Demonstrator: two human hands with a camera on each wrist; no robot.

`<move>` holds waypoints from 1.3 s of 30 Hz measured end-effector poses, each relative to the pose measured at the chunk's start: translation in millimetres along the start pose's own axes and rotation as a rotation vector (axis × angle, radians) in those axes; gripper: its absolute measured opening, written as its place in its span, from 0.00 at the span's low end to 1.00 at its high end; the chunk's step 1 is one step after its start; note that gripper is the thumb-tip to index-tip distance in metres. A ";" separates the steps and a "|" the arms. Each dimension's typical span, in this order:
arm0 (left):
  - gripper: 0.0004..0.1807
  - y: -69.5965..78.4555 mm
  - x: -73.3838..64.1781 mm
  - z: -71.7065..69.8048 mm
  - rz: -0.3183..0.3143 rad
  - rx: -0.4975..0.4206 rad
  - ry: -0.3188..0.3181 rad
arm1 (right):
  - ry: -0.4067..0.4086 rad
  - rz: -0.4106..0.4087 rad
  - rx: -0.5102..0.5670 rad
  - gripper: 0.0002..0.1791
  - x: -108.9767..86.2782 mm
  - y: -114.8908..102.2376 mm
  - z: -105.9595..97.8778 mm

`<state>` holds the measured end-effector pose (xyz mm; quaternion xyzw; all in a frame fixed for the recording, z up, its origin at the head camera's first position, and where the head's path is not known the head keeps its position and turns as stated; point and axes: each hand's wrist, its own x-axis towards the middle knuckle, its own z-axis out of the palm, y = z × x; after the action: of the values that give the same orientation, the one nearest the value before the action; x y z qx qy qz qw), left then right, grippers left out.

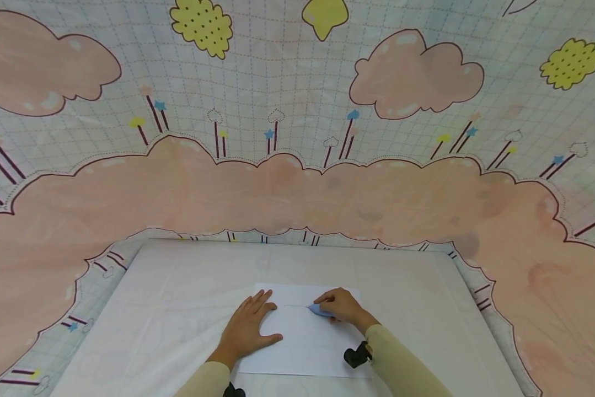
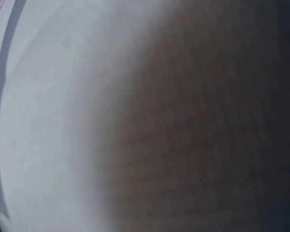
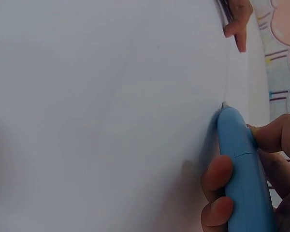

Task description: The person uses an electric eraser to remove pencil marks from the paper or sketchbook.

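A white sheet of paper (image 1: 307, 353) lies on the white-covered table. My left hand (image 1: 247, 326) rests on its left side, fingers spread and thumb pointing right. In my right hand (image 1: 346, 307) I grip a blue utility knife (image 3: 244, 164), thumb on one side and fingers curled round the other. Its small metal tip meets the paper in the right wrist view, at the end of a faint line (image 1: 292, 305) that runs left across the upper part of the sheet. The left wrist view is mostly filled by a dark, blurred patch of hand.
The white tabletop (image 1: 178, 286) spreads around the sheet. Behind and beside it hangs or lies a cloth (image 1: 287, 193) printed with clouds and stars. A black strap piece (image 1: 358, 354) sits at my right wrist.
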<state>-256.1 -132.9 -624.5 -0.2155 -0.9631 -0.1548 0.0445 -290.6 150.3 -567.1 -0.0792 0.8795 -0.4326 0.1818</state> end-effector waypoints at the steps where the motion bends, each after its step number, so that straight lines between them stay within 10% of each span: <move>1: 0.40 0.0 -0.1 -0.2 0.001 0.001 -0.001 | 0.001 0.000 -0.002 0.13 -0.4 0.6 -0.7; 39: 0.41 -2.4 0.9 3.0 0.003 0.018 -0.007 | -0.002 0.004 -0.002 0.12 3.2 -0.2 -0.7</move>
<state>-258.0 -133.7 -627.9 -0.2170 -0.9644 -0.1451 0.0433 -293.8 149.7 -567.4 -0.0781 0.8798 -0.4314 0.1837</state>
